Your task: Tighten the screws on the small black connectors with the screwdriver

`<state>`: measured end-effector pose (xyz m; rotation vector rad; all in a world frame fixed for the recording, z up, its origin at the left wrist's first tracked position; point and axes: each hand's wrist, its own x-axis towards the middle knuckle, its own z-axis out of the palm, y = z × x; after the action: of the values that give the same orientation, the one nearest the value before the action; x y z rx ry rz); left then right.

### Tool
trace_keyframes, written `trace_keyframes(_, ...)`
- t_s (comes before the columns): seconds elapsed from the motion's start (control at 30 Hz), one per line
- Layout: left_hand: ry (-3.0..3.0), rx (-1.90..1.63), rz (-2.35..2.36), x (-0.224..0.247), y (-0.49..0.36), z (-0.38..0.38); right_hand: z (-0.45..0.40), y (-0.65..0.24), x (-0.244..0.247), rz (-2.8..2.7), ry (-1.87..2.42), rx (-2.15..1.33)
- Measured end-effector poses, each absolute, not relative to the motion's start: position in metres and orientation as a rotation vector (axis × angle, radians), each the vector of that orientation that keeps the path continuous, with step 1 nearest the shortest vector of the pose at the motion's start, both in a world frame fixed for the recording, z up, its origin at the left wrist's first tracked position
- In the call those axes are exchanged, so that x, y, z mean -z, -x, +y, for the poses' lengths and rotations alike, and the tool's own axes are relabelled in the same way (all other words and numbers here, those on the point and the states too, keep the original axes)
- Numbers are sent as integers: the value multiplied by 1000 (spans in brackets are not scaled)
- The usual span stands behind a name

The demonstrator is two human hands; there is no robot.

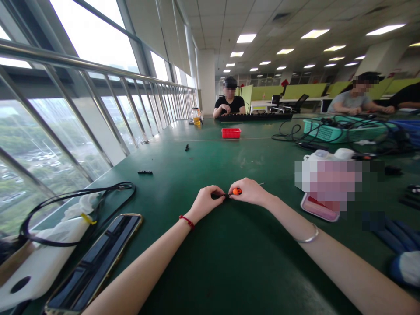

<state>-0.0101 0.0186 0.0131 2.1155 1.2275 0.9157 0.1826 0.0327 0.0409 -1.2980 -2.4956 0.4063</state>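
Note:
My left hand [207, 202] is closed, thumb and fingertips pinching a small black part [226, 196] just over the green table [203, 262]. My right hand [251, 192] is closed around a screwdriver with an orange and black handle [236, 191]. The screwdriver's thin metal shaft sticks out behind the knuckles, pointing right and away from the black part. The right fingertips also meet the black part's right end. Most of that part is hidden by the fingers, so its exact kind does not show.
A phone [95, 262], black cable [78, 192] and white power strip [49, 262] lie left. Ahead are black pieces [145, 172] and a red tray [231, 133]. A green basket with cables [341, 131] and a pink case [320, 208] stand right. Co-workers sit at the far side.

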Motion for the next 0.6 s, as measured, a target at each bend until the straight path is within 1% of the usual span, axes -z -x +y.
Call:
trace_keyframes(0.47,-2157,-917,1254,-11,6,19,30,-182,-45,-2612,1272,-288)
trace_keyframes(0.6,-2161,-921,1246,-13,6,19,27,-186,-55,-2486,1273,-316)
